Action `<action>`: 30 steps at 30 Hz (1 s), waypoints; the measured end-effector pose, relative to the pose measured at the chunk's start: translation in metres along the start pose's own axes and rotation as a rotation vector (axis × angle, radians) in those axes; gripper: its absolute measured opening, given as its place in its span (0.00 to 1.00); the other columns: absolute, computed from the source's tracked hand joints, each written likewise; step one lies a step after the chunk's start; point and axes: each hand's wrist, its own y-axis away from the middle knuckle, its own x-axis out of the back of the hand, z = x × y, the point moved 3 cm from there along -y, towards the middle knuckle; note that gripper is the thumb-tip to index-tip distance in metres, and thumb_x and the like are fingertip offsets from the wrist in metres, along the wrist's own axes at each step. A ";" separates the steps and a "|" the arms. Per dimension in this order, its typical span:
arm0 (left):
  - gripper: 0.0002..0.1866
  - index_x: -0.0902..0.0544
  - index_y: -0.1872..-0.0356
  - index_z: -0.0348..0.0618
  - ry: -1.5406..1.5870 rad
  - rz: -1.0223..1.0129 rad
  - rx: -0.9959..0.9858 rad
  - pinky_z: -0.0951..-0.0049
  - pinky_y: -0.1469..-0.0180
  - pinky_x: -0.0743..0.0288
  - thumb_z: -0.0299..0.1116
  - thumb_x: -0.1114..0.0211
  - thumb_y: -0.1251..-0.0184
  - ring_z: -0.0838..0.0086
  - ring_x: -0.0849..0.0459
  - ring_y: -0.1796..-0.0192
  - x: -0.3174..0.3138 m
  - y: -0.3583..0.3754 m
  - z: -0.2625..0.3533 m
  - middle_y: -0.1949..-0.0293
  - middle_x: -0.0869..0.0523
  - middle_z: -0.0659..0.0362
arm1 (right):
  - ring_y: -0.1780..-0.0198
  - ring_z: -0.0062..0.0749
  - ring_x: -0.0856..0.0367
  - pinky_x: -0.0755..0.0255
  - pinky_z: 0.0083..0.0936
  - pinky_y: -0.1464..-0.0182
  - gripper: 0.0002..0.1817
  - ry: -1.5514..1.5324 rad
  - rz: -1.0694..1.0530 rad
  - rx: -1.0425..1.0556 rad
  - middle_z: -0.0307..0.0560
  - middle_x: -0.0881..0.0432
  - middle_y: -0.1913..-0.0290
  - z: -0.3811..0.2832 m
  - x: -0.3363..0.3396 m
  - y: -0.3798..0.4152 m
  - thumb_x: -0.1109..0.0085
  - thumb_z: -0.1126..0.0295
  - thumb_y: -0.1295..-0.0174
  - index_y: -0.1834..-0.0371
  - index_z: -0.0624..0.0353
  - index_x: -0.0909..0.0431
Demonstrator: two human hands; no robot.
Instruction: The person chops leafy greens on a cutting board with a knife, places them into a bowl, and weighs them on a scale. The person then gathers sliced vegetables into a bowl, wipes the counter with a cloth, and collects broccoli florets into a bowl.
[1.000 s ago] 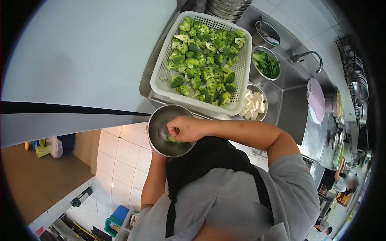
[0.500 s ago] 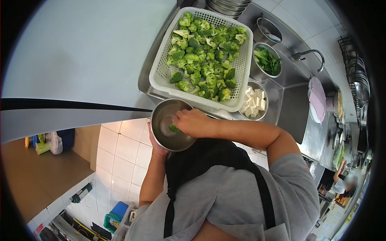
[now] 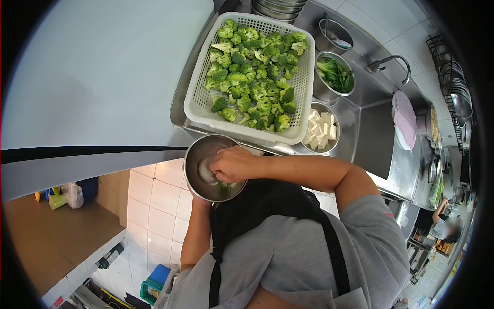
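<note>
My left hand [image 3: 198, 200] holds a round stainless steel bowl [image 3: 193, 181] from below and the side, its fingers mostly hidden by the bowl. Inside the bowl is my right hand [image 3: 232, 164], fingers curled down; whether anything is between them is hidden. Beside those fingers, a small green piece [image 3: 222, 184] lies against the bowl's inner wall, too small to name surely. Just beyond the bowl, a white perforated basket [image 3: 198, 107] holds many broccoli florets [image 3: 257, 77].
Right of the basket stand a bowl of white tofu-like blocks [image 3: 320, 132] and a pot of leafy greens [image 3: 335, 74]. Further right are a sink [image 3: 373, 139] with a faucet [image 3: 391, 63] and a pink cloth [image 3: 404, 119]. Another person [image 3: 446, 226] stands far right.
My right hand has reached deeper into the bowl and its fingers have curled more. The green piece now lies nearer the bowl's lower side. The bowl has shifted slightly left and down in view.
</note>
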 end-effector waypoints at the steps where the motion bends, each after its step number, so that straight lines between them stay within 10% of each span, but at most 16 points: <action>1: 0.32 0.28 0.33 0.49 -0.002 0.001 0.000 0.60 0.30 0.35 0.62 0.52 0.26 0.62 0.28 0.33 0.016 -0.001 -0.006 0.35 0.24 0.54 | 0.58 0.47 0.18 0.22 0.45 0.59 0.10 -0.026 -0.030 0.002 0.47 0.17 0.65 0.000 -0.003 -0.002 0.42 0.66 0.45 0.60 0.54 0.19; 7: 0.30 0.27 0.34 0.48 0.100 0.045 0.162 0.58 0.32 0.31 0.58 0.47 0.27 0.61 0.25 0.36 0.048 0.004 -0.022 0.37 0.23 0.53 | 0.52 0.46 0.18 0.23 0.40 0.49 0.13 -0.298 0.386 0.249 0.51 0.18 0.55 -0.016 0.060 0.006 0.42 0.70 0.42 0.53 0.53 0.17; 9: 0.30 0.27 0.34 0.48 0.158 0.013 0.195 0.58 0.32 0.30 0.58 0.47 0.27 0.61 0.25 0.36 0.048 0.004 -0.020 0.37 0.23 0.53 | 0.49 0.46 0.18 0.25 0.40 0.46 0.16 -0.192 0.449 -0.014 0.52 0.18 0.54 0.019 0.099 0.014 0.42 0.71 0.42 0.49 0.54 0.19; 13: 0.30 0.27 0.35 0.47 0.231 -0.029 0.228 0.57 0.33 0.30 0.57 0.47 0.28 0.61 0.24 0.36 0.055 0.002 -0.019 0.37 0.23 0.53 | 0.49 0.49 0.19 0.25 0.41 0.46 0.22 0.067 -0.093 -0.485 0.50 0.18 0.55 0.119 0.105 0.036 0.39 0.74 0.46 0.46 0.52 0.22; 16: 0.30 0.27 0.35 0.47 0.250 -0.041 0.243 0.57 0.33 0.29 0.57 0.46 0.28 0.61 0.24 0.36 0.059 0.001 -0.019 0.38 0.23 0.53 | 0.51 0.49 0.19 0.25 0.42 0.48 0.21 0.246 -0.005 -0.193 0.49 0.19 0.58 0.125 0.085 0.046 0.34 0.74 0.50 0.50 0.53 0.22; 25: 0.30 0.27 0.35 0.47 0.301 -0.046 0.268 0.56 0.34 0.28 0.56 0.45 0.28 0.60 0.23 0.37 0.063 0.006 -0.018 0.38 0.22 0.53 | 0.58 0.43 0.19 0.27 0.39 0.54 0.14 -0.089 0.167 -0.361 0.48 0.21 0.62 0.153 0.134 0.065 0.34 0.73 0.52 0.62 0.58 0.26; 30: 0.29 0.27 0.35 0.47 0.312 -0.057 0.277 0.56 0.34 0.27 0.56 0.44 0.28 0.60 0.23 0.38 0.062 0.003 -0.019 0.38 0.22 0.53 | 0.49 0.46 0.22 0.25 0.41 0.54 0.28 -0.040 0.001 -0.339 0.54 0.25 0.50 0.141 0.103 0.055 0.38 0.75 0.51 0.42 0.52 0.27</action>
